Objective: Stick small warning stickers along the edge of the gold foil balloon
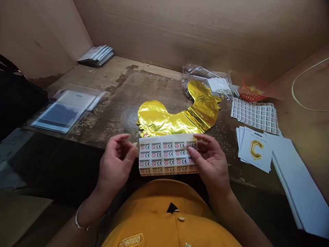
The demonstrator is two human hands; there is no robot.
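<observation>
Right hand (213, 163) pinches sticker sheet (168, 154), right edge | left hand (114, 163) beside left edge, grasp unclear

Wears a mustard-orange cloth top (159, 202), rounded over the belly and split by a vertical front seam (176, 228). Fastens down the front with small, pale, shiny buttons (181, 218). Shows a small black triangular patch (171, 208) just beside the upper one. Bears a raised, stitched badge (131, 240) in paler orange, outlined with rounded corners and lettered too unclearly to read. Carries a thin, silvery, rounded bracelet (76, 218) on the left wrist (87, 212).
</observation>
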